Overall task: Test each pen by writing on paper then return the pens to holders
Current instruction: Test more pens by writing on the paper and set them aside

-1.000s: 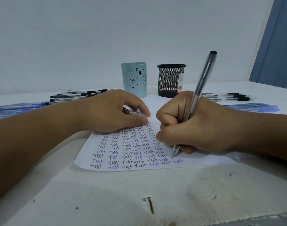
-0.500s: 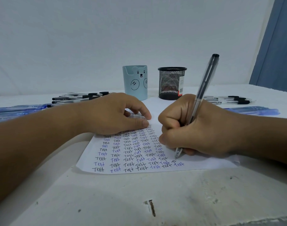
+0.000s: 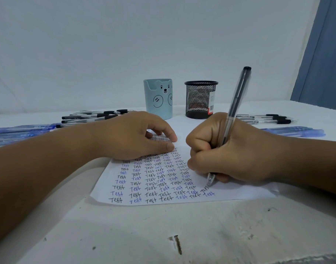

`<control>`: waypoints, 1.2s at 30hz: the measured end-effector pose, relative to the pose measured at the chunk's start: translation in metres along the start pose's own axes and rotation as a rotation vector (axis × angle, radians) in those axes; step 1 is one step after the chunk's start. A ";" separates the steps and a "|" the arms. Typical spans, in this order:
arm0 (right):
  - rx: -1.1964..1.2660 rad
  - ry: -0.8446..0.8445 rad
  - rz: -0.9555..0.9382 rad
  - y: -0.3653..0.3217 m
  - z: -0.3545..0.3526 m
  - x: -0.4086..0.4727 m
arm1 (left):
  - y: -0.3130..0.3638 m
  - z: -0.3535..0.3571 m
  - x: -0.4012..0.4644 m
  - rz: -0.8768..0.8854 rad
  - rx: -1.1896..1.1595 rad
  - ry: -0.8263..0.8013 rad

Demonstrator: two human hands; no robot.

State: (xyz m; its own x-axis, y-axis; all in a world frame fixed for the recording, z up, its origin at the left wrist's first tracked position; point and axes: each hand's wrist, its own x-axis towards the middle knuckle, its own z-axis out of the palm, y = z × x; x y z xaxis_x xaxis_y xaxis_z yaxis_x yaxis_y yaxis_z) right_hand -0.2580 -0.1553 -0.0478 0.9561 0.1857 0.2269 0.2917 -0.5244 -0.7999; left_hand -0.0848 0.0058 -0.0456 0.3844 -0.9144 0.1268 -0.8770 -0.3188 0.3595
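Fingers [image 3: 198, 139] of the right hand [image 3: 236, 149] are curling tightly around a clear-barrelled black ballpoint pen [image 3: 234, 111], its tip writing at centre-right on the white paper sheet [image 3: 239, 193]. Left hand [image 3: 132, 136] is pressing that sheet with loosely bent fingers. Testing appears underway; next, the pen likely needs dropping into the black mesh holder [image 3: 200, 100] or blue bear-faced holder [image 3: 157, 99], upper centre.

paper [image 3: 239, 193]: upper rows of writing hidden under the left hand [image 3: 132, 136]
pen [image 3: 237, 100]: middle of barrel hidden inside the right hand [image 3: 230, 149]
blue pens [image 3: 14, 132]: cut off at the frame's left edge
mesh holder [image 3: 198, 100]: label text too small to read
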 end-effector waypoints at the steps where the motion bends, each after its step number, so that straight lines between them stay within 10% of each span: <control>1: -0.006 0.001 -0.008 0.000 0.000 0.000 | 0.000 0.000 0.000 0.000 0.001 0.001; 13: 0.396 0.330 -0.047 0.008 -0.013 0.016 | 0.004 0.000 -0.002 -0.017 -0.009 0.011; 30: 0.124 0.647 0.059 0.025 -0.039 0.025 | 0.002 0.001 -0.004 -0.013 -0.026 0.034; 36: -0.357 0.827 0.043 0.047 -0.097 0.026 | 0.003 0.002 -0.005 0.005 -0.044 0.065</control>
State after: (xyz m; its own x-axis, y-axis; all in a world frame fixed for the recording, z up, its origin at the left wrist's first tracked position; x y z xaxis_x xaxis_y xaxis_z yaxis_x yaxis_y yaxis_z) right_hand -0.2162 -0.2554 -0.0255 0.6423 -0.4245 0.6382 0.1156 -0.7694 -0.6282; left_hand -0.0895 0.0088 -0.0473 0.3992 -0.8973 0.1882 -0.8660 -0.3016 0.3989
